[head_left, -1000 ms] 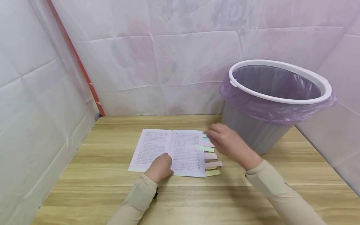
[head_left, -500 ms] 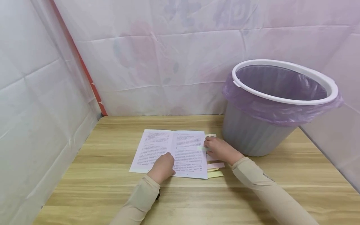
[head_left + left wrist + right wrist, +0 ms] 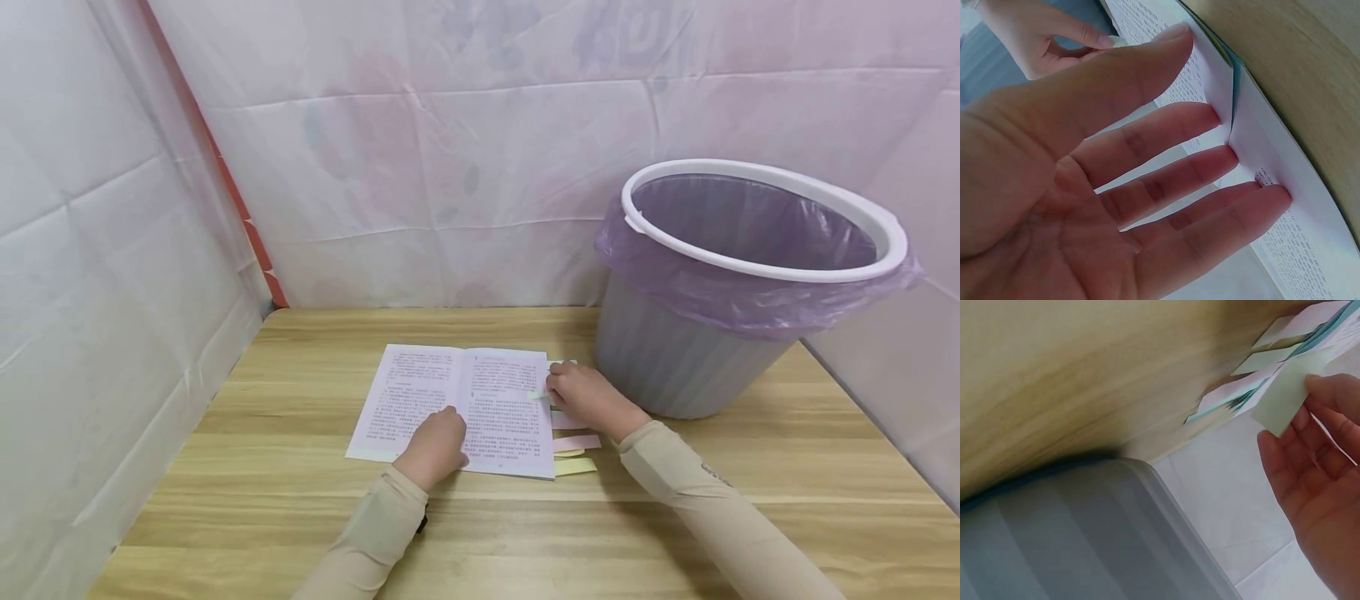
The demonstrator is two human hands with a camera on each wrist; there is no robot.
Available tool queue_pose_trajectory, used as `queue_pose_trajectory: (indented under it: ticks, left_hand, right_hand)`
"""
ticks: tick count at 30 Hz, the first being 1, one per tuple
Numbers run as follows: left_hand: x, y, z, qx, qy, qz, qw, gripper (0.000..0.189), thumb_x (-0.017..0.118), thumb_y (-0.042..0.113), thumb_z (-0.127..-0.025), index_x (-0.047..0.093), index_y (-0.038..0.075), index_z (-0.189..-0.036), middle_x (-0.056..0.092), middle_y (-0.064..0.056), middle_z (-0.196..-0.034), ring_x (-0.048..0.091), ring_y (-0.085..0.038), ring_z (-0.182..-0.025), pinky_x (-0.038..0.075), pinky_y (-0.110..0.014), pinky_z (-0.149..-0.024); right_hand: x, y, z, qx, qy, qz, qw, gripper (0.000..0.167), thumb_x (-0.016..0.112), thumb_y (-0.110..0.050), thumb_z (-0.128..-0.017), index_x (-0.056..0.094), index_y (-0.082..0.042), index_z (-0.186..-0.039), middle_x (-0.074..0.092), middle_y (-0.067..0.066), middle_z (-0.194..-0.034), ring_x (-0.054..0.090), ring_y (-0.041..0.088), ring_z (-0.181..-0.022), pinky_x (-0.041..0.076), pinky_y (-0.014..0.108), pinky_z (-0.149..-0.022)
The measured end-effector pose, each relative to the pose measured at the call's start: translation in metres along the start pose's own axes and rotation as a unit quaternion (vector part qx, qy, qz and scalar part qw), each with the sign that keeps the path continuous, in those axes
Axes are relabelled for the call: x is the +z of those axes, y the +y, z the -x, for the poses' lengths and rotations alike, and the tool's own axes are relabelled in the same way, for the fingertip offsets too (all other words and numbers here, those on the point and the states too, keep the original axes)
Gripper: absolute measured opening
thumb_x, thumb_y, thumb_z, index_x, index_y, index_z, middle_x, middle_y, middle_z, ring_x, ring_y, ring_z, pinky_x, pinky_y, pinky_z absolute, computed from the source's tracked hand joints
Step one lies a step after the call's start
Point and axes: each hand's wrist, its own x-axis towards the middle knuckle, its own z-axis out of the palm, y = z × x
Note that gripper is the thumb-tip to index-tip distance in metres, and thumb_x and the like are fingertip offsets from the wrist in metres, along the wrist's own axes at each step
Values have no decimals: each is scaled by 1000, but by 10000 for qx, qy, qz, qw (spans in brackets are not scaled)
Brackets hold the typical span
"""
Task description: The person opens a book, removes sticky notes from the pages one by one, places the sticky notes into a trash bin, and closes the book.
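An open booklet (image 3: 420, 379) of printed pages lies on the wooden table. My left hand (image 3: 433, 448) rests on it by the center fold. In the left wrist view its fingers (image 3: 1166, 134) are extended, with the fingertips on the pages. At the booklet's right edge, my right hand (image 3: 588, 396) pinches a pale green sticky tab (image 3: 1285, 400) between thumb and fingers. The tab's inner end (image 3: 537, 396) overlaps the page. More tabs stick out along that edge, among them a pink tab (image 3: 576, 442) and a yellow tab (image 3: 576, 467).
A grey trash bin (image 3: 667, 358) with a white rim (image 3: 757, 268) and a purple liner (image 3: 705, 296) stands on the table at the back right, close to my right hand. White printed sheets (image 3: 360, 183) hang as walls behind the table and at both sides.
My right hand has come down from above the upper tabs and now pinches the pale green tab. My left hand stays on the booklet.
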Motion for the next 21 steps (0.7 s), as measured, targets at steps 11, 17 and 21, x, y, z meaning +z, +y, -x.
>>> queue_pose_trajectory:
  ticks: [11, 17, 21]
  left_hand:
    - [0, 1, 1, 43, -25, 48, 10000, 27, 84, 11, -69, 68, -6, -81, 56, -8, -77, 55, -20, -65, 54, -32, -67]
    - [0, 2, 1, 113, -46, 22, 9999, 32, 85, 14, -68, 68, -6, -86, 57, -9, -79, 57, -22, -67, 55, -33, -68]
    - [1, 0, 1, 150, 39, -7, 9999, 40, 88, 20, -65, 68, -5, -89, 57, -10, -81, 59, -23, -69, 56, -34, -67]
  right_hand:
    - [-13, 2, -5, 200, 608, 47, 9979, 9, 73, 4, -78, 66, -2, -77, 54, 4, -73, 51, 18, -63, 49, 31, -56]
    - [-74, -6, 2, -254, 2516, -357, 9668, 9, 68, 7, -78, 66, 3, -86, 60, 12, -83, 58, 28, -76, 53, 39, -64]
    - [-137, -16, 8, -387, 4392, -122, 8974, 11, 67, 5, -82, 69, 5, -93, 63, 19, -83, 59, 38, -75, 50, 47, -64]
